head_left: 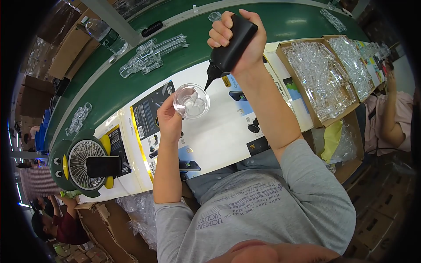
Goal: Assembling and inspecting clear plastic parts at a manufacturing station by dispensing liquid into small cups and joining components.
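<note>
Right hand [256,47]: fingers clamped round bottle [235,42], long axis slanting down near-left. Nozzle [210,79] tip at cup's [191,101] far-right rim, can't tell if touching. Left hand [168,122] fingers clamped on cup's left side, over bench [197,41].

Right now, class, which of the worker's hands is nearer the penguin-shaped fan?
Left. The left hand, holding a clear cup, is to the right of the penguin-shaped fan; the right hand, gripping a black bottle, is farther right and higher in the picture.

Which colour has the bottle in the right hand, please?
The bottle is black, best seen in the head view.
</note>
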